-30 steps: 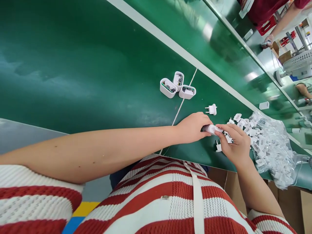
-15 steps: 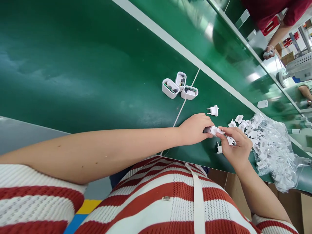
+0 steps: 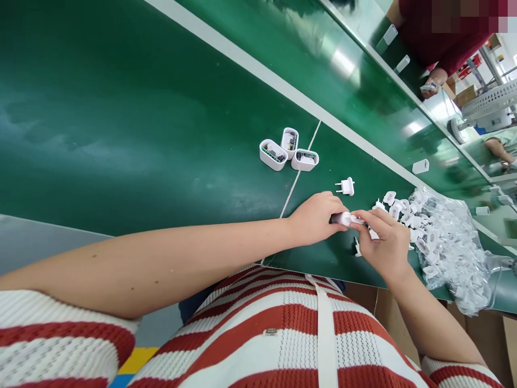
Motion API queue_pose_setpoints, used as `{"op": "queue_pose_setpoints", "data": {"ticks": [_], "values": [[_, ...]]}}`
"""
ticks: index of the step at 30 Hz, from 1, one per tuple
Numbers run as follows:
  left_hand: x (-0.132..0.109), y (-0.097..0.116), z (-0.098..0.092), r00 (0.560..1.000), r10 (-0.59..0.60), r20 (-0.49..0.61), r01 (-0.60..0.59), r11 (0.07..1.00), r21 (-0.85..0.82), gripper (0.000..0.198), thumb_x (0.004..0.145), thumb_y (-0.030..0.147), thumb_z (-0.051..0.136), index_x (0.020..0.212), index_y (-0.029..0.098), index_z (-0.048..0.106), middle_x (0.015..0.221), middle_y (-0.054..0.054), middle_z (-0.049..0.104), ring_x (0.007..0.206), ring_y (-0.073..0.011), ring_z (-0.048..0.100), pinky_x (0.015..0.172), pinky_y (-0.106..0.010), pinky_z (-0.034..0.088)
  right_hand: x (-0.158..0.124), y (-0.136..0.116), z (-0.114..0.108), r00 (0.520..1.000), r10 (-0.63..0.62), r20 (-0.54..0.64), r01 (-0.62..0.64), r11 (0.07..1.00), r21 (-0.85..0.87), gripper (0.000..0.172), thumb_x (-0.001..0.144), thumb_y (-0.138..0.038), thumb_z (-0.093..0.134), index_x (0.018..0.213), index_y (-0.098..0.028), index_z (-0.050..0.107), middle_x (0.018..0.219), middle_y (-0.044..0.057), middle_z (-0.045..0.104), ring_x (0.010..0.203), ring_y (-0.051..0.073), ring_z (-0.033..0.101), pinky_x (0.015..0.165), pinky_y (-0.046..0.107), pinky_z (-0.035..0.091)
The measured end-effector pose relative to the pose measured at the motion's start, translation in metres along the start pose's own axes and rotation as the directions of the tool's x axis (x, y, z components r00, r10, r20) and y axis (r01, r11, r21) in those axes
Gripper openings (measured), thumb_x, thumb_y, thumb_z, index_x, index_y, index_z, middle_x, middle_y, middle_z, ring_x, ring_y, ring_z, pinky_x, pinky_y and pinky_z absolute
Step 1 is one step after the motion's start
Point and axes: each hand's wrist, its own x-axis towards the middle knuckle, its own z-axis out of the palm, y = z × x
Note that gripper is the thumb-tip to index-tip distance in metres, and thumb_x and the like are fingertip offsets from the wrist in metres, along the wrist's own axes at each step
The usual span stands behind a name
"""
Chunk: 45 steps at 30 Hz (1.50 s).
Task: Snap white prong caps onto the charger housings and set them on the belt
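My left hand (image 3: pixel 317 218) is closed around a white charger housing (image 3: pixel 340 218), its sides partly covered by my fingers. My right hand (image 3: pixel 385 240) pinches a white plug piece (image 3: pixel 356 219) at the housing's end; whether the two are fully joined I cannot tell. Just beyond my left hand a loose two-pin plug piece (image 3: pixel 346 186) lies on the green table. Farther to the left, three open charger housings (image 3: pixel 273 155) stand close together with circuit boards showing inside. Under and beside my right hand are more plug pieces (image 3: pixel 390 198).
A clear plastic bag (image 3: pixel 456 242) full of white plug pieces lies at the right. Behind the pale strip, a green conveyor belt (image 3: pixel 363 97) carries white housings (image 3: pixel 420 166). Across it, a co-worker's hand (image 3: pixel 430 88) holds a small whitish object. A white fan (image 3: pixel 482 108) stands there too.
The view has shifted slightly, so the table items appear farther left. Both my hands keep hold of the same pieces, still together. The co-worker's hand and sleeve have moved across the belt.
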Motion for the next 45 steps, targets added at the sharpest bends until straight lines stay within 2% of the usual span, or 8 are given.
{"op": "queue_pose_setpoints", "data": {"ticks": [5,12,17,28,34,40,42,45], "values": [[0.000,-0.001,0.001,1.000,-0.009,-0.017,0.009,1.000,-0.005,0.014,0.086,0.026,0.080,0.097,0.018,0.077,0.097,-0.005,0.076,0.092,-0.0229,0.064,0.087,-0.037,0.050,-0.008,-0.009,0.007,0.995,-0.007,-0.095,-0.004,0.993,-0.117,0.016,0.098,-0.017,0.063,0.100,-0.024,0.077,0.080,-0.001,0.075,0.059,0.011,0.064,0.050,0.027,0.039],[0.001,-0.004,0.002,0.998,-0.031,-0.048,0.032,0.999,0.013,0.019,0.081,0.027,0.085,0.096,0.017,0.077,0.098,-0.006,0.079,0.096,-0.0240,0.066,0.088,-0.038,0.052,0.008,0.008,0.002,0.995,-0.023,0.098,0.020,0.999,0.031,0.018,0.094,-0.022,0.062,0.095,-0.025,0.079,0.082,0.000,0.073,0.063,0.013,0.062,0.054,0.026,0.039],[0.000,-0.004,0.002,0.999,-0.034,-0.035,0.036,0.998,0.052,0.019,0.083,0.035,0.079,0.096,0.021,0.078,0.098,-0.005,0.079,0.096,-0.0244,0.067,0.091,-0.039,0.053,0.010,0.007,0.008,0.970,0.110,0.218,-0.133,0.987,0.094,0.023,0.087,-0.016,0.061,0.098,-0.024,0.080,0.091,0.004,0.074,0.078,0.018,0.068,0.064,0.028,0.043],[0.001,-0.013,-0.005,0.994,-0.109,-0.022,0.111,0.985,0.129,0.030,0.081,0.053,0.070,0.094,0.026,0.079,0.099,-0.003,0.077,0.098,-0.0283,0.070,0.095,-0.043,0.056,-0.010,-0.002,0.040,0.963,0.267,0.040,-0.270,0.941,0.203,0.030,0.084,-0.008,0.064,0.100,-0.028,0.080,0.103,0.002,0.075,0.085,0.018,0.070,0.071,0.028,0.049],[0.000,-0.015,-0.010,0.987,-0.162,0.019,0.157,0.977,0.146,0.038,0.081,0.057,0.072,0.101,0.025,0.078,0.104,-0.003,0.078,0.100,-0.0292,0.071,0.094,-0.045,0.056,0.006,0.010,0.032,0.966,0.252,0.059,-0.256,0.895,0.366,0.023,0.073,-0.007,0.079,0.085,-0.026,0.080,0.081,-0.002,0.072,0.073,0.016,0.066,0.060,0.024,0.044],[-0.004,-0.010,-0.010,0.987,-0.156,-0.025,0.158,0.975,0.155,0.034,0.086,0.051,0.070,0.105,0.024,0.076,0.106,-0.004,0.077,0.098,-0.0256,0.070,0.092,-0.040,0.056,-0.004,0.017,0.011,0.901,0.430,-0.058,-0.302,0.718,0.628,0.014,0.088,-0.030,0.076,0.100,-0.024,0.079,0.091,0.002,0.075,0.073,0.014,0.067,0.068,0.028,0.054],[-0.005,-0.006,-0.008,0.990,-0.138,-0.018,0.139,0.980,0.143,0.031,0.087,0.047,0.070,0.106,0.023,0.076,0.108,-0.005,0.077,0.101,-0.0250,0.069,0.095,-0.040,0.055,-0.016,0.021,0.004,0.878,0.479,-0.001,-0.329,0.604,0.726,0.029,0.094,-0.045,0.070,0.112,-0.023,0.075,0.093,0.003,0.075,0.063,0.013,0.067,0.060,0.028,0.055],[-0.002,-0.004,-0.007,0.993,-0.119,-0.008,0.119,0.987,0.105,0.028,0.088,0.043,0.071,0.107,0.023,0.076,0.110,-0.004,0.077,0.105,-0.0242,0.067,0.099,-0.040,0.053,-0.027,0.030,-0.001,0.861,0.495,0.119,-0.369,0.447,0.815,0.041,0.092,-0.056,0.071,0.116,-0.023,0.073,0.089,0.004,0.076,0.071,0.017,0.074,0.068,0.032,0.062]]}}
